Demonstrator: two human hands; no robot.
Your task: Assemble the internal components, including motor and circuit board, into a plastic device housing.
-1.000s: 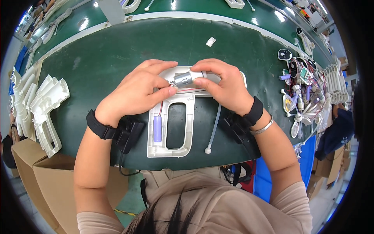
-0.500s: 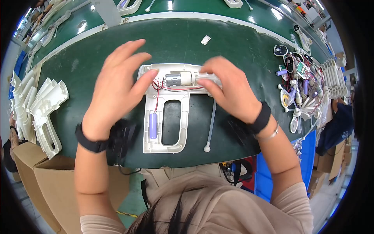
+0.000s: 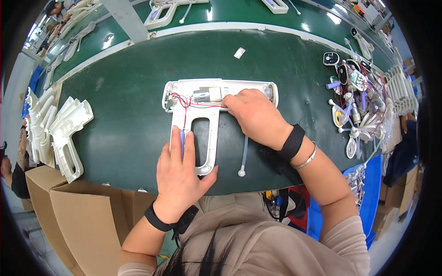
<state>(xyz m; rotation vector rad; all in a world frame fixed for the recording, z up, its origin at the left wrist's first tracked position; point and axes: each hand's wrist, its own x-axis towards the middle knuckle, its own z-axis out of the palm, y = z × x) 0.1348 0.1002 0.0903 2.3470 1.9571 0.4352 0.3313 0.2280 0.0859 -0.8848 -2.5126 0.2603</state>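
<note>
Green bench (image 3: 115, 115): both hands (image 3: 182, 170) (image 3: 255, 115) press white housing (image 3: 209, 133).

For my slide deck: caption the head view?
Both hands press on an open white gun-shaped housing on green bench.

Housing shell (image 3: 209, 133) lies mid-table (image 3: 124, 115), stacked shells (image 3: 60, 129) left, small parts (image 3: 359, 106) right.

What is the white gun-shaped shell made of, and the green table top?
The white shell looks like moulded plastic: smooth, matte, with thin raised walls. The green table top looks like a rubbery or vinyl mat, slightly glossy, since the lamps reflect softly on it. I can't be sure.
</note>
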